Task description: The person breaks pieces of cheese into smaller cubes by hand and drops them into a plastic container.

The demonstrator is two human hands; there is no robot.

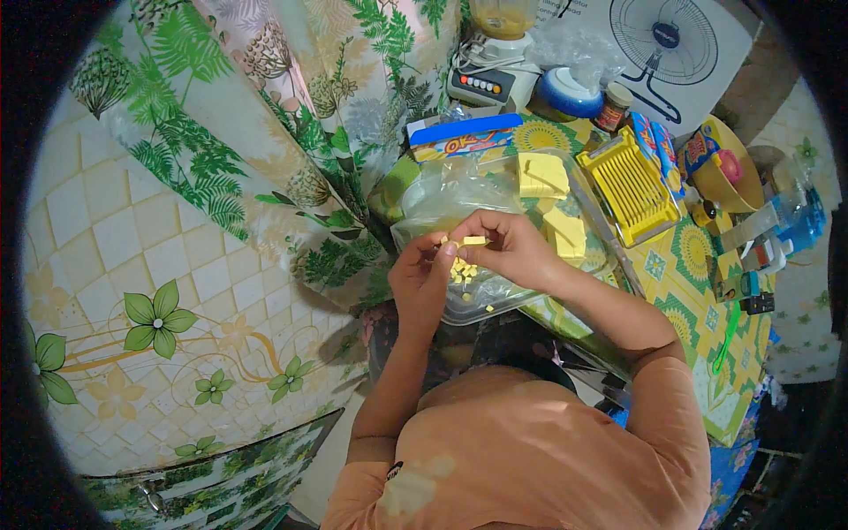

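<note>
Over a clear plastic tray (495, 311), both of my hands meet at the fingertips. My right hand (514, 251) pinches a short yellow cheese-like stick (475, 240) between thumb and fingers. The fingers of my left hand (420, 276) are closed on a small yellow bit (444, 239) at its near end. Just below them lies a heap of small yellow cubes (461, 270), with a stray cube (489, 307) nearer the tray's front. Flat yellow slices (565, 233) are stacked beside my right hand, and another stack (542, 175) sits farther back.
A yellow slotted rack (629, 187) stands right of the tray. Behind are a blue-edged box (465, 136), a blender (495, 71), a lidded jar (613, 108) and a fan carton (671, 53). A bowl (738, 168) and small bottles are at right. A patterned curtain (291, 150) hangs at left.
</note>
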